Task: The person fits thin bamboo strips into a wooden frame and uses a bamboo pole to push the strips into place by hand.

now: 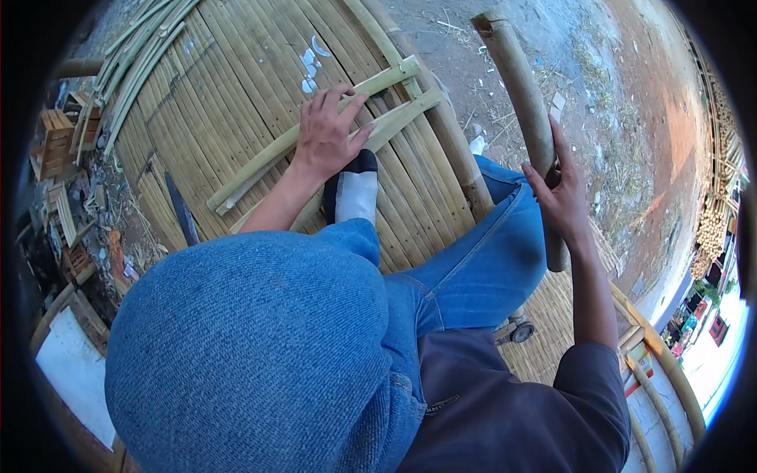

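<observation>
My left hand bears down on a long split bamboo strip, its fingers curled over the strip and its thumb reaching to a second, wider split bamboo piece. Both pieces lie side by side across a slatted bamboo platform. Next to that hand, my foot in a black and white sock rests against the pieces. My right hand is wrapped round a thick bamboo pole, raised at a slant beyond my bent knee. Part of the grip is hidden behind the pole.
A dark flat blade lies at the platform's left side. Thin bamboo strips are bundled at the far left, above wooden crates. A round bamboo rail edges the platform. Bare ground stretches to the right, with stacked bamboo beyond.
</observation>
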Demonstrator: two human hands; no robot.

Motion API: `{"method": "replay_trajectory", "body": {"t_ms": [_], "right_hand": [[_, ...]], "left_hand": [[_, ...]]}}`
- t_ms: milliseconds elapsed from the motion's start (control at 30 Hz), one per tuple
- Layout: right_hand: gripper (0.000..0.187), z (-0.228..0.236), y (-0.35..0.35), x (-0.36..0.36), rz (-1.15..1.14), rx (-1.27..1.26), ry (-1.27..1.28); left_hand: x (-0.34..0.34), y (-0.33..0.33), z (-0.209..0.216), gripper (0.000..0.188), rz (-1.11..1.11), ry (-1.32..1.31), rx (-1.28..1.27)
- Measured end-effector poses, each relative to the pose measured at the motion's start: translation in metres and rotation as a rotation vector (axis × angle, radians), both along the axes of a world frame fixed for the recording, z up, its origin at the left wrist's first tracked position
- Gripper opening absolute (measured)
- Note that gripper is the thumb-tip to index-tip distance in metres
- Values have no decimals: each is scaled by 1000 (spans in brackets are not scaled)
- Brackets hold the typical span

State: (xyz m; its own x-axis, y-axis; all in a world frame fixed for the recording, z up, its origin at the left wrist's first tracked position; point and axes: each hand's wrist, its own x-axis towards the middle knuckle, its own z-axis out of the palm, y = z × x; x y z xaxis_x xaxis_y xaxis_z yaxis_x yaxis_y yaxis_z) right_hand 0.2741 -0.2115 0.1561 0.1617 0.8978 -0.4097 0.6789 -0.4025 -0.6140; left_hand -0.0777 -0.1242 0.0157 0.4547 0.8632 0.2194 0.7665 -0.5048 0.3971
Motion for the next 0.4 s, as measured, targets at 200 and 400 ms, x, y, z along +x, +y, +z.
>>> {"method": "replay_trajectory", "body": {"t_ms": [200,400], "right_hand": [[80,-3,-16,7,64,128,25],[82,-15,-8,11,66,147,113]], "left_hand": [[-9,-21,16,34,-42,-67,-302],[-50,-64,19,51,-91,186,-274]]}}
